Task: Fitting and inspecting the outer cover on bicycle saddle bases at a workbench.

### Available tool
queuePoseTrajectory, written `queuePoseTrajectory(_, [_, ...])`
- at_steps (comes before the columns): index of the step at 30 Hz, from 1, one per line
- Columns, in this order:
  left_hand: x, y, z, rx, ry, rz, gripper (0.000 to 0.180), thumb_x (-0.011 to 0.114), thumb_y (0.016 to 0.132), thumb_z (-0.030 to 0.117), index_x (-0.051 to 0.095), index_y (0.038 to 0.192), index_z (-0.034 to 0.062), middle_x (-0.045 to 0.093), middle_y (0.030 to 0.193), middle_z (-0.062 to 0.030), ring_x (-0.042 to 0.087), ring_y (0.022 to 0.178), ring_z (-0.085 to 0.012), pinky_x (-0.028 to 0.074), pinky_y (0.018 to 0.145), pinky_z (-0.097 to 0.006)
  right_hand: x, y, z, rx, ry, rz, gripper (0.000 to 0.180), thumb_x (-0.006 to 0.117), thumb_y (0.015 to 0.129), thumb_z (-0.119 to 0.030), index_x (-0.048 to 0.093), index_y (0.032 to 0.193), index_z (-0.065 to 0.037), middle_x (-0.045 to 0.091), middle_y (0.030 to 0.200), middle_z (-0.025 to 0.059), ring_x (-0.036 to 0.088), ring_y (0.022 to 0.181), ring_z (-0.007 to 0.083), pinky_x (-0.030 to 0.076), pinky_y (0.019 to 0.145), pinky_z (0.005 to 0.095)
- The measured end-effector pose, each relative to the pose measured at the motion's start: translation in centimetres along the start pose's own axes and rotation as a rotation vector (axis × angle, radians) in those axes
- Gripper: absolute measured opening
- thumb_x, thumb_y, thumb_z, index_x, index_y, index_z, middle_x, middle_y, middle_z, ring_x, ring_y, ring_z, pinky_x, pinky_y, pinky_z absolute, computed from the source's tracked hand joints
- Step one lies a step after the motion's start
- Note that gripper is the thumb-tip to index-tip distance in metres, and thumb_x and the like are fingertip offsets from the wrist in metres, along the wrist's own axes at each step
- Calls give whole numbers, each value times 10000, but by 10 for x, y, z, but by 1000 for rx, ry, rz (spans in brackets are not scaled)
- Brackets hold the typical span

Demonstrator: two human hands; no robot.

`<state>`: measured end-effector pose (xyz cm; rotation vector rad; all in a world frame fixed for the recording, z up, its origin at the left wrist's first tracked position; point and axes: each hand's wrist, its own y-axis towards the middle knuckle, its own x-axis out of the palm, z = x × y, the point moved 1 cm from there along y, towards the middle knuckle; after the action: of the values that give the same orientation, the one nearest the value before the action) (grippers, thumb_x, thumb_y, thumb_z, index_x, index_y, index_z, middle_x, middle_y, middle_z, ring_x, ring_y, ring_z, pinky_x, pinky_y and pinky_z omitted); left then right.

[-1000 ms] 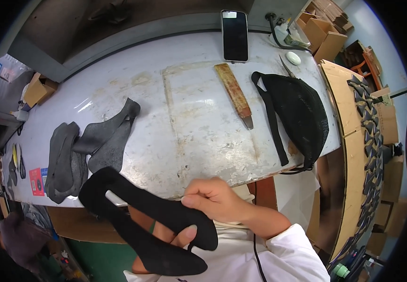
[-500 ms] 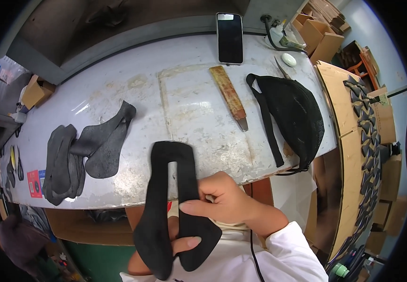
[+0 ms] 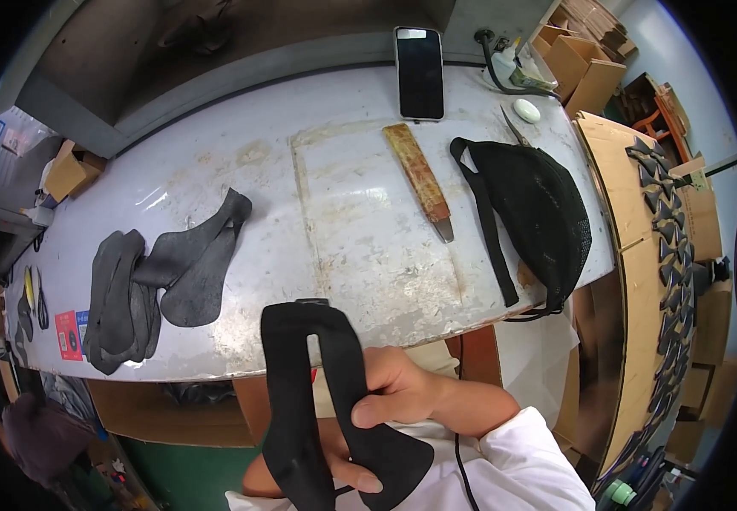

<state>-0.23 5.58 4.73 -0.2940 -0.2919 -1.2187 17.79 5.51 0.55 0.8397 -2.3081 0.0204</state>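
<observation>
A black shoe upper piece [image 3: 292, 341], U-shaped with a long slot down its middle, hangs in front of me at the table's near edge. My right hand [image 3: 407, 387] pinches its right leg, thumb on top and fingers behind. Lower down, my left hand [image 3: 347, 468] comes from beneath, its thumb showing through the slot and lying on the right leg; its other fingers are mostly hidden behind the piece. On the left of the table lie similar dark pieces: a stacked bundle [image 3: 117, 302] and a twisted one [image 3: 194, 272] against it.
On the table [image 3: 215, 170] are a phone [image 3: 420, 72], a tape-wrapped knife [image 3: 420, 179], a black mesh bag [image 3: 535, 213], scissors [image 3: 515, 128] and a white oval object [image 3: 526, 111]. A board [image 3: 633, 281] with rows of dark pointed pieces stands right. A cardboard box [image 3: 172, 413] sits below.
Both hands have brought the black shoe upper piece lower and closer to me. Its lower ends have swung slightly to the right. The grip looks the same.
</observation>
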Motion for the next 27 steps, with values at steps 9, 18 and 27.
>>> queuePoseTrajectory(9, [1,9,-4,435,144,1155,575,561,934,537,518,1151,6,582,971,-107,563,824,-169,460,653,-264,-3,-10,16,174,36,179,739,323,963,-690,563,1047,4,578,803,34,544,682,99,410,605,227])
queuePoseTrajectory(18, [-16,6,-19,216,10,1094,918,208,893,807,549,1116,-15,598,949,-110,582,834,-172,468,745,-272,16,-12,24,406,147,295,275,522,1031,-292,582,914,-50,574,741,-12,546,653,75,443,571,257])
queuePoseTrajectory(27, [-1,37,-15,526,-677,889,787,444,827,821,488,1027,61,464,703,-38,404,667,-131,293,538,-260,17,-4,5,-150,-640,381,302,632,937,-115,503,683,-14,457,598,76,466,510,188,359,485,330])
